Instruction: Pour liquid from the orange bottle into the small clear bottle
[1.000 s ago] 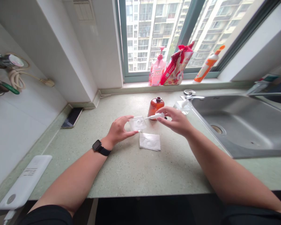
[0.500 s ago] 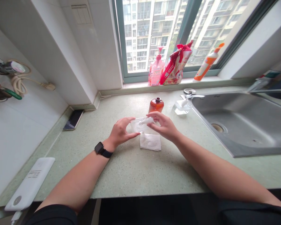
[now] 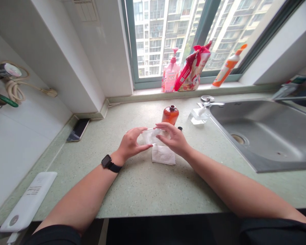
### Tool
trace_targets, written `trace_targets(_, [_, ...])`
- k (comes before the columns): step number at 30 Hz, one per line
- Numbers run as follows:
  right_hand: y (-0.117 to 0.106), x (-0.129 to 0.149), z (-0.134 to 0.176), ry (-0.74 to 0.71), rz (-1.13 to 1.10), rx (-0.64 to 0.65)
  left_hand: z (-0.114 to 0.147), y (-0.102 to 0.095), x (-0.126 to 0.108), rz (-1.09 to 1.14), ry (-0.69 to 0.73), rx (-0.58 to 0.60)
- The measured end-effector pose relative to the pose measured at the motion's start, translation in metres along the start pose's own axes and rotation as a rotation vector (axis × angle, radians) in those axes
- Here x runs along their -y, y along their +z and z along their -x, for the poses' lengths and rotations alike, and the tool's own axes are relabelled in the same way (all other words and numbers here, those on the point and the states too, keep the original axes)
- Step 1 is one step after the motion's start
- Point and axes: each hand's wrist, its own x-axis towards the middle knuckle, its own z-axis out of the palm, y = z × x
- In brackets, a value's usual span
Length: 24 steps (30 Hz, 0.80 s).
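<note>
Between my hands, over the counter, is a clear see-through container (image 3: 148, 136). My left hand (image 3: 131, 144), a dark watch on its wrist, grips the container's left side with thumb and fingers. My right hand (image 3: 173, 137) is curled round a small translucent piece (image 3: 156, 134) at the container's right end; its exact shape is blurred. Just below the container lies a folded white tissue (image 3: 163, 155) on the counter. Behind my right hand stands an amber bottle (image 3: 170, 115) with an open neck, and a small black cap (image 3: 180, 128) lies near it.
A clear pump dispenser (image 3: 199, 115) stands beside the steel sink (image 3: 255, 167) on the right. On the sill are a pink pump bottle (image 3: 170, 76), a red bag (image 3: 193, 69) and an orange-white bottle (image 3: 226, 69). A phone (image 3: 78, 130) and a white power bank (image 3: 29, 201) lie left.
My right hand has moved slightly left with the translucent piece, which has turned from lying lengthwise to facing the container. The black cap now shows beside it. My left hand stays put.
</note>
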Motion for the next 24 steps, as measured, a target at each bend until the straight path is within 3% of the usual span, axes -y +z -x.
trace_targets(8, [0.0022, -0.0048, 0.0051, -0.054, 0.085, 0.007, 0.0007, -0.0006, 0.0002, 0.015, 0.006, 0.004])
trace_targets(24, [0.0037, -0.0045, 0.0024, -0.025, 0.090, 0.008, -0.0008, -0.0038, 0.0009, 0.048, 0.003, 0.036])
